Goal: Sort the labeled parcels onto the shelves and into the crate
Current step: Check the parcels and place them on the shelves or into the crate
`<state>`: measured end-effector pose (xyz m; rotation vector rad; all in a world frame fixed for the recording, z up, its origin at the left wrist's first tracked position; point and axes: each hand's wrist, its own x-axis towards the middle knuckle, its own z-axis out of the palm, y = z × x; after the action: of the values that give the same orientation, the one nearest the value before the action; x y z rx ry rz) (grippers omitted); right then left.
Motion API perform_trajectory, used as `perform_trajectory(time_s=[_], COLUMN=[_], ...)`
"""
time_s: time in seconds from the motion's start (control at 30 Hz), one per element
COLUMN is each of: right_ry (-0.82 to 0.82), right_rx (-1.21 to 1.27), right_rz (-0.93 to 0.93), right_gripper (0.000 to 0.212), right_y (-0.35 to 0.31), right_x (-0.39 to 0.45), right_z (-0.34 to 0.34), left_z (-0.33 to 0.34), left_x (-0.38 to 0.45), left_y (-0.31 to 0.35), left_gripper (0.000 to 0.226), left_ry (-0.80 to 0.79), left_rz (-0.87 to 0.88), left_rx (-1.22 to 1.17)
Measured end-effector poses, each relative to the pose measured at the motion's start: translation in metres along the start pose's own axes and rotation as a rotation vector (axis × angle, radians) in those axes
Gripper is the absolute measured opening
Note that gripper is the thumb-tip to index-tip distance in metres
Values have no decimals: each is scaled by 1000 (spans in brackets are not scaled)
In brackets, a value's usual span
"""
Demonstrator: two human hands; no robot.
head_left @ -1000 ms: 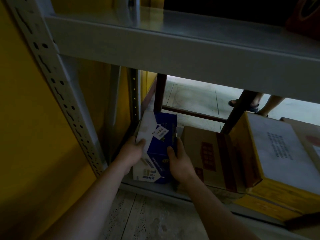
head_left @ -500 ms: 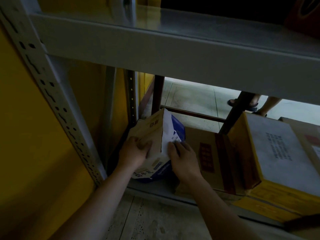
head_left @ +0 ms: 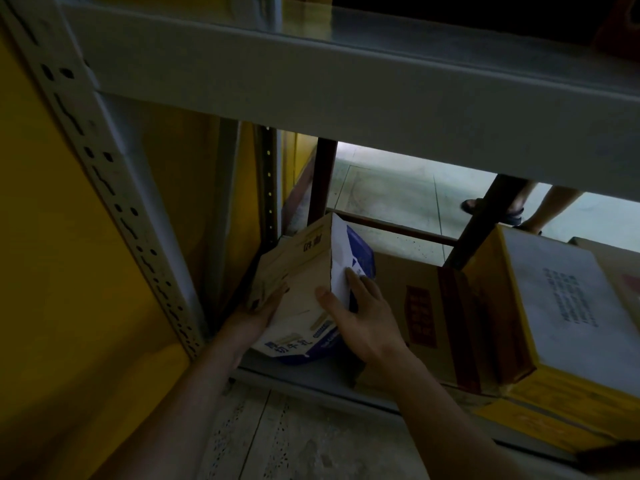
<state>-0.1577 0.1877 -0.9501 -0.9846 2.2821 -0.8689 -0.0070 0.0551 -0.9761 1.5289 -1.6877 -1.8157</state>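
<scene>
A blue, white and tan milk carton box (head_left: 304, 271) stands tilted on the bottom shelf (head_left: 298, 375), in its left corner beside the grey upright. My left hand (head_left: 259, 310) grips its left side from below. My right hand (head_left: 360, 317) presses flat on its right face, fingers spread over a white label. To its right sits a brown cardboard parcel (head_left: 426, 306) with a red label, touching the box.
A yellow and white parcel (head_left: 561, 306) lies further right on the same shelf. A grey shelf board (head_left: 346, 88) hangs low overhead. Yellow wall at left. Another person's sandalled feet (head_left: 502, 209) stand on the floor behind the rack.
The box has been turned from its blue front face to its tan side and pushed deeper into the left corner. Both hands shifted along with it.
</scene>
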Motion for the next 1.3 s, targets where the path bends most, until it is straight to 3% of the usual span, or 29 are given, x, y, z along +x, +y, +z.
perform_trajectory(time_s=[0.4,0.7,0.83,0.97,1.3], right_ry=[82,61,2,-31,-91], right_rx=[149,62,47,14,-44], right_rz=[-113,-61,63,153,283], right_gripper=[60,39,46,39,35], right_y=[-17,-34,-27,-8,24], right_x=[6,-1,1,-6,-1], right_z=[2,7,19,28,39], left_z=[-38,-37,-30,-27,-25], left_x=[-14,-14,-13,-8,-1], left_y=[0,16,18,11,-1], left_gripper=[88,69,62,46,54], left_ry=[-69,87,145,115,90], left_rz=[-272,-135,-34,-28,45], left_rx=[73,128,180,280,398])
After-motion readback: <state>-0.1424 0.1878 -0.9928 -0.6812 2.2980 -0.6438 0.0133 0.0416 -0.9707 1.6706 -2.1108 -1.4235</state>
